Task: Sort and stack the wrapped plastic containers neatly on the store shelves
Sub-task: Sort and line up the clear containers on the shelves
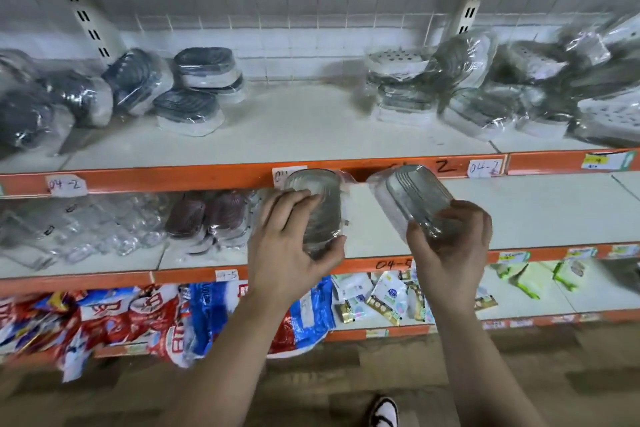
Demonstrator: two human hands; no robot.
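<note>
My left hand (287, 246) grips a wrapped grey-green oval container (320, 199) in front of the middle shelf. My right hand (450, 250) holds a second wrapped container of the same kind (414, 194), tilted to the left. Both are lifted to about the orange edge of the upper shelf (207, 175). On that upper shelf lie dark grey wrapped containers (194, 87) at the left, partly stacked, and a loose heap of grey-green wrapped containers (485, 90) at the right.
The middle shelf (519, 208) holds clear plastic items (86, 229) and brown wrapped containers (211, 218) at the left. The lowest shelf carries red and blue packets (138, 319) and small sachets (381, 298). A slotted upright (79, 0) stands behind. A shoe (382, 412) shows on the floor.
</note>
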